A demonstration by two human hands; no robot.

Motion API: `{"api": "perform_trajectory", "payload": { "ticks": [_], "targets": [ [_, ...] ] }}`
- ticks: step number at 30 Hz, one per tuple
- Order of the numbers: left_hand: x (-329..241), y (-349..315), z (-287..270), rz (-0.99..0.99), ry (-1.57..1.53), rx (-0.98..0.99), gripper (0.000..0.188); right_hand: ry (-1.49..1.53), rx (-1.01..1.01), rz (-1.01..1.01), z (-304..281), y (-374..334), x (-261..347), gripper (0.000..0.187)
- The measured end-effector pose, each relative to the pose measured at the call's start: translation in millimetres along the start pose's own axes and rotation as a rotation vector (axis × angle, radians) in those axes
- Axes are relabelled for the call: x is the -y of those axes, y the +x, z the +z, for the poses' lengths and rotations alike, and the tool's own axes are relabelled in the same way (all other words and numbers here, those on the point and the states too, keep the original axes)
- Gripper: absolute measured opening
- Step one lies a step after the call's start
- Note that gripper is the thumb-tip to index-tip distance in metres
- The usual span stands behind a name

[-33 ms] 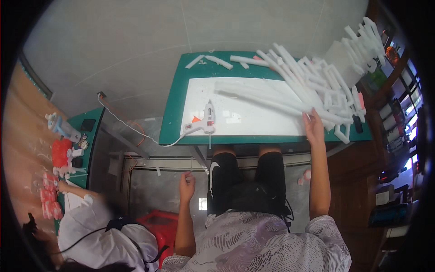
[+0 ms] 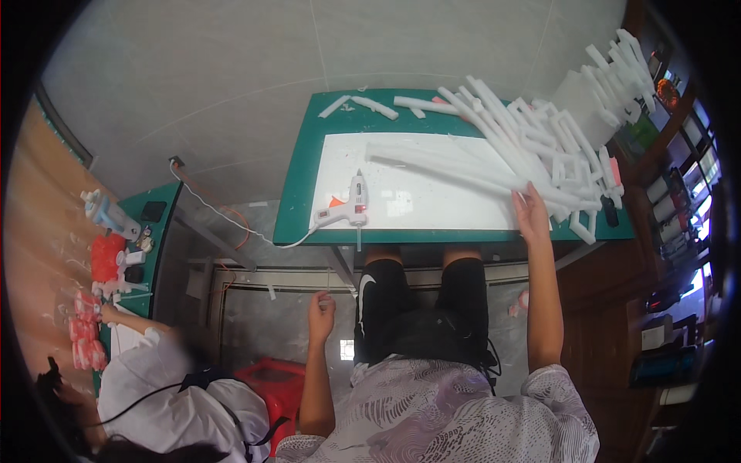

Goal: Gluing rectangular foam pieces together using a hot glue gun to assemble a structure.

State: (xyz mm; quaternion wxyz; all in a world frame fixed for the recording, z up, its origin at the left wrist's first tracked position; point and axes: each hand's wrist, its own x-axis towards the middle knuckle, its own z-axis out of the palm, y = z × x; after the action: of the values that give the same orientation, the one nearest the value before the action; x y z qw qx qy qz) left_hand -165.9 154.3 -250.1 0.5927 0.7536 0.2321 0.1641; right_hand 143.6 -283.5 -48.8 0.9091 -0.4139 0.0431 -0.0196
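Observation:
My right hand [image 2: 530, 214] reaches over the front right of the worktable. Its thumb and fingers close on the near end of a long white foam strip [image 2: 432, 168], which slants to the left above a white board [image 2: 432, 210]. Beside that hand lies a heap of white foam strips and bent foam pieces [image 2: 567, 166]. Below the table's front edge hangs my left hand [image 2: 321, 315], its fingers curled; a thin pale line rises from them, too faint to name. A white hot glue gun [image 2: 351, 208] rests on the board's left part, nozzle pointing away.
The green tabletop [image 2: 297, 185] carries loose foam scraps [image 2: 374, 106] at its back. A white cord [image 2: 224, 222] runs from the glue gun to a wall socket. At left, a co-worker [image 2: 166, 386] sits by another green table [image 2: 158, 208]. Cluttered shelves [image 2: 679, 247] stand at right.
The foam strip, smeared by motion before, now looks sharper and steadier. My right hand has shifted very slightly left. The view has moved a little; my left hand stays curled.

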Motion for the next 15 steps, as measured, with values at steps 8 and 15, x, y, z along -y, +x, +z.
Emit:
{"api": "perform_trajectory", "payload": {
  "ticks": [8,15],
  "targets": [
    [-6,-33,-4,0.034,-0.001,-0.025,0.036,-0.230,0.096,0.241,-11,22,-16,0.053],
    [-16,-47,-28,0.051,0.152,-0.035,0.030,-0.888,0.208,0.173,5,-3,5,0.027]
  ]
}}
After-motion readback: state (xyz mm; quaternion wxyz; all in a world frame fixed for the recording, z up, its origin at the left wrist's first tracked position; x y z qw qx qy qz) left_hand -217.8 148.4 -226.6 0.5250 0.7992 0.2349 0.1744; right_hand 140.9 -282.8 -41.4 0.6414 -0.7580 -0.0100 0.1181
